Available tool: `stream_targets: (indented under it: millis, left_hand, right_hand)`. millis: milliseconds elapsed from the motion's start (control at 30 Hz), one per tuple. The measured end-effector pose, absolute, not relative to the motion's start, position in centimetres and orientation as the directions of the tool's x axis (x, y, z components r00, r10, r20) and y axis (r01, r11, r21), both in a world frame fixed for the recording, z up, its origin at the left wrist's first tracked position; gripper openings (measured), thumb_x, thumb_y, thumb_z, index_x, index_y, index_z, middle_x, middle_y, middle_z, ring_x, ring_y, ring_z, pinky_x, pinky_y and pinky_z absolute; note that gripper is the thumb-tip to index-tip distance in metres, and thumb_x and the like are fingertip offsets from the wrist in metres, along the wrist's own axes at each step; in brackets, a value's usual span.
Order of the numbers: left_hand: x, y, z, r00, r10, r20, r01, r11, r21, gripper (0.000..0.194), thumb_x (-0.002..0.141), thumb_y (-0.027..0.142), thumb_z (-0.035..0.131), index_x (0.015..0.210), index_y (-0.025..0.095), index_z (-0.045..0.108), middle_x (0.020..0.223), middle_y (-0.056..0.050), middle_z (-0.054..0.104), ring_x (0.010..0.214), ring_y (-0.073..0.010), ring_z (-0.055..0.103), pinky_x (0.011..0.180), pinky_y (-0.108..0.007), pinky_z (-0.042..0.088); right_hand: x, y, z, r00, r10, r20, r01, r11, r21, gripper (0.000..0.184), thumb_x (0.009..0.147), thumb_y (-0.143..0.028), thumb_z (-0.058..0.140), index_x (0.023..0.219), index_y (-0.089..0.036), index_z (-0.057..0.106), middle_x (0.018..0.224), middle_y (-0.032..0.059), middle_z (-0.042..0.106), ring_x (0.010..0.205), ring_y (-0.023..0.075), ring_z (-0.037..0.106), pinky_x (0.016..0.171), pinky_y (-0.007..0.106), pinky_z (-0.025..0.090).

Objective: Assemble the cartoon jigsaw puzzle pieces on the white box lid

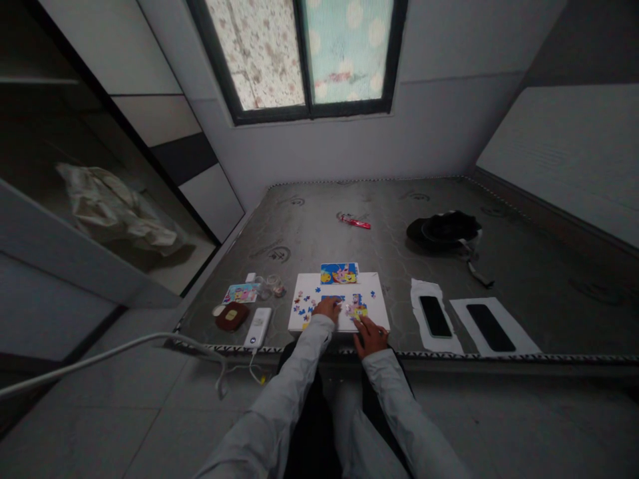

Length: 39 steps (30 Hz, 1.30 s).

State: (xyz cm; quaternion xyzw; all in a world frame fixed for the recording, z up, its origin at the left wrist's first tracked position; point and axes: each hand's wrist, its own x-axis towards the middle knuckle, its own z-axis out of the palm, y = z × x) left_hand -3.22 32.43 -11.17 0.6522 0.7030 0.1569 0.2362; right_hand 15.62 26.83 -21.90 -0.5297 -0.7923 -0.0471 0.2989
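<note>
A white box or board lies at the bed's near edge, with loose jigsaw pieces scattered over its left part. Partly joined jigsaw pieces form a colourful cartoon picture in its middle. Behind them lies a printed cartoon picture card. My left hand is over the board's middle, fingers pinched together at the left side of the joined pieces; whatever is between them is too small to name. My right hand rests at the board's near right edge, fingers spread, fingertips by the lower joined pieces.
On the left are a white power bank with a cable, a brown pouch and a colourful card. To the right, two phones lie on white sheets. A black cap and a red wrapper lie farther back.
</note>
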Motion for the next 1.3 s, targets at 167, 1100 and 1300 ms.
stream_targets:
  millis: [167, 1100, 1300]
  left_hand:
    - [-2.6, 33.1, -10.9, 0.002, 0.988, -0.157, 0.871, 0.076, 0.485, 0.031, 0.09, 0.021, 0.052, 0.117, 0.024, 0.069, 0.122, -0.008, 0.064, 0.114, -0.0201, 0.058, 0.099, -0.028, 0.044]
    - [-2.0, 35.9, -11.3, -0.008, 0.966, -0.259, 0.83, 0.15, 0.537, 0.022, 0.075, 0.029, 0.073, 0.097, 0.028, 0.072, 0.096, 0.002, 0.075, 0.091, -0.0152, 0.068, 0.079, -0.022, 0.048]
    - [-2.4, 35.7, -11.7, -0.014, 0.978, -0.208, 0.775, 0.142, 0.616, 0.018, 0.08, 0.026, 0.068, 0.096, 0.026, 0.075, 0.095, 0.001, 0.076, 0.091, -0.0145, 0.068, 0.081, -0.021, 0.049]
  right_hand:
    - [15.6, 26.9, -22.0, -0.27, 0.81, 0.521, 0.882, 0.426, -0.204, 0.056, 0.089, -0.039, 0.054, 0.144, -0.037, 0.043, 0.136, 0.004, 0.058, 0.126, 0.024, 0.048, 0.097, 0.039, 0.028]
    - [15.3, 26.7, -21.7, -0.224, 0.817, 0.532, 0.861, 0.422, -0.285, 0.044, 0.089, -0.039, 0.056, 0.132, -0.032, 0.056, 0.135, 0.0041, 0.06, 0.122, 0.0215, 0.052, 0.098, 0.039, 0.025]
    - [15.3, 26.8, -21.8, -0.229, 0.814, 0.534, 0.86, 0.426, -0.282, 0.046, 0.088, -0.038, 0.056, 0.134, -0.034, 0.055, 0.136, 0.0035, 0.059, 0.122, 0.0222, 0.052, 0.098, 0.039, 0.026]
